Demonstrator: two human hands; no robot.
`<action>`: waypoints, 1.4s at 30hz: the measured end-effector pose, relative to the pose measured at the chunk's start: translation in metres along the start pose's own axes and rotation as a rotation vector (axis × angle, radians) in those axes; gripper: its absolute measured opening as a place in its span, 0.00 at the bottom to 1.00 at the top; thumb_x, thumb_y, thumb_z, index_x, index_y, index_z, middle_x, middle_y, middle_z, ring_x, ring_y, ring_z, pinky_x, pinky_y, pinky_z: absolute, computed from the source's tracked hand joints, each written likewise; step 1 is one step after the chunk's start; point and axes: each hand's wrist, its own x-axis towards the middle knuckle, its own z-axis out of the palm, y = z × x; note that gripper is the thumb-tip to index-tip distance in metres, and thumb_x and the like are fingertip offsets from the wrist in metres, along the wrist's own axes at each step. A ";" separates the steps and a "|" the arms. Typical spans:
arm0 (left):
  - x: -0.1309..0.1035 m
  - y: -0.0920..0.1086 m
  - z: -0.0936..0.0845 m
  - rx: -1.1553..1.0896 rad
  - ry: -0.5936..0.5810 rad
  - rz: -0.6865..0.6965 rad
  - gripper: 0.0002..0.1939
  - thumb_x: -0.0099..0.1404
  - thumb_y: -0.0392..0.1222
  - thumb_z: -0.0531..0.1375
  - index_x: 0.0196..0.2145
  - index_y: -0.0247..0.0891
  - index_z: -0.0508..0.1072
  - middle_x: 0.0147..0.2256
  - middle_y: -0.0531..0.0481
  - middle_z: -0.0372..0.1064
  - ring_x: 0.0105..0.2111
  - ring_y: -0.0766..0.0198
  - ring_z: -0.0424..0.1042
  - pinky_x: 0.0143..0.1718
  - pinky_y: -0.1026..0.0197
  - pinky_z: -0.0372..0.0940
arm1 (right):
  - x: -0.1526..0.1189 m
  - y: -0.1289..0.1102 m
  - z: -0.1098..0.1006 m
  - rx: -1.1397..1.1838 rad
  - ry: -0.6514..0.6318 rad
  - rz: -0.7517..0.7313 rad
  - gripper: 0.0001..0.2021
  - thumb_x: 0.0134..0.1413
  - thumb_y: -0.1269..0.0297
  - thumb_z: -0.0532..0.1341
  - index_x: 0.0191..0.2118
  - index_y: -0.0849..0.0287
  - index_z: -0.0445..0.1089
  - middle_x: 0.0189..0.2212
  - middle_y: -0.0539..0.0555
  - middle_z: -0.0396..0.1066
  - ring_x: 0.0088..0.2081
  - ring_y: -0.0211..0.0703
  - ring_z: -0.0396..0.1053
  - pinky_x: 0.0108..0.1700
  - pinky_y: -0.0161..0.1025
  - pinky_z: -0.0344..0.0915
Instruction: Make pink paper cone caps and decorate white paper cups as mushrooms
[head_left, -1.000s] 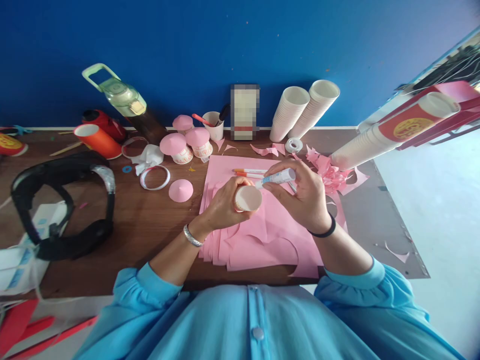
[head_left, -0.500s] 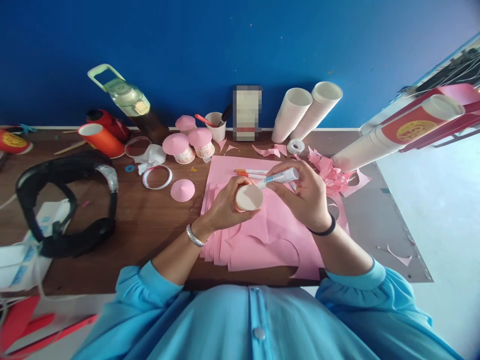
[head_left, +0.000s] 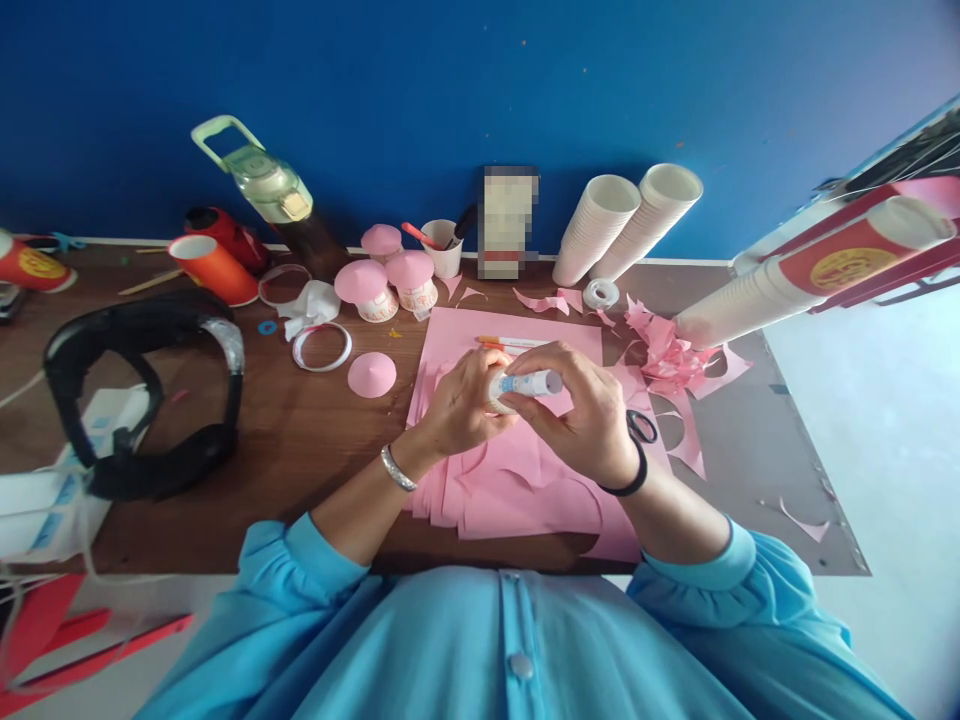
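Note:
My left hand (head_left: 459, 408) is wrapped round a small paper cup (head_left: 495, 400), which is partly hidden behind the fingers and the glue stick. A white and blue glue stick (head_left: 534, 384) is gripped in my right hand (head_left: 592, 415), and its far end meets the cup's rounded end. Both hands hover over a stack of pink paper sheets (head_left: 525, 505). To their left, a pink paper cone (head_left: 372, 375) lies on the table. Behind it stand several small cups with pink cone roofs (head_left: 361, 282).
Scissors (head_left: 642, 427), pink scraps (head_left: 664, 335) and a tape roll (head_left: 600, 293) lie to the right. White cup stacks (head_left: 600, 225) and a phone (head_left: 508, 220) stand by the wall. At left are a bottle (head_left: 281, 195), a white ring (head_left: 322, 346) and a black headband device (head_left: 142, 395).
My right hand has moved left, bringing the glue stick over the cup and covering much of its pale end. The scissors now show beside my right wrist. The whole view has shifted slightly.

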 end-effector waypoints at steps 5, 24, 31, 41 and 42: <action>0.000 -0.001 -0.001 -0.006 -0.005 0.025 0.23 0.65 0.34 0.59 0.56 0.43 0.58 0.45 0.44 0.71 0.44 0.52 0.75 0.40 0.51 0.75 | 0.001 -0.005 0.000 0.038 -0.031 -0.077 0.08 0.63 0.65 0.67 0.45 0.53 0.71 0.40 0.54 0.80 0.41 0.47 0.79 0.44 0.44 0.76; 0.001 0.003 0.000 -0.005 0.031 -0.105 0.22 0.62 0.35 0.64 0.51 0.43 0.62 0.45 0.45 0.70 0.45 0.53 0.75 0.44 0.52 0.73 | -0.011 -0.006 -0.002 0.019 0.072 0.014 0.09 0.62 0.67 0.67 0.46 0.52 0.70 0.39 0.54 0.79 0.41 0.47 0.79 0.43 0.45 0.76; -0.001 0.003 0.005 0.028 0.006 -0.150 0.20 0.62 0.34 0.63 0.50 0.43 0.63 0.44 0.46 0.71 0.44 0.53 0.74 0.44 0.51 0.72 | -0.015 -0.004 0.007 -0.077 0.100 -0.015 0.08 0.63 0.68 0.66 0.46 0.52 0.70 0.37 0.54 0.79 0.39 0.48 0.78 0.42 0.45 0.76; 0.001 0.006 -0.002 -0.088 0.002 -0.207 0.20 0.64 0.41 0.65 0.51 0.42 0.62 0.49 0.43 0.71 0.47 0.52 0.75 0.45 0.50 0.72 | -0.021 -0.010 0.004 0.056 0.046 0.004 0.09 0.61 0.66 0.68 0.46 0.52 0.72 0.37 0.53 0.80 0.39 0.46 0.79 0.41 0.43 0.76; 0.001 0.005 -0.001 -0.094 0.021 -0.212 0.22 0.63 0.40 0.66 0.51 0.42 0.62 0.49 0.43 0.71 0.47 0.53 0.75 0.45 0.50 0.72 | -0.020 -0.009 0.003 0.040 0.089 0.028 0.09 0.61 0.67 0.68 0.45 0.52 0.71 0.37 0.54 0.79 0.39 0.47 0.79 0.41 0.44 0.76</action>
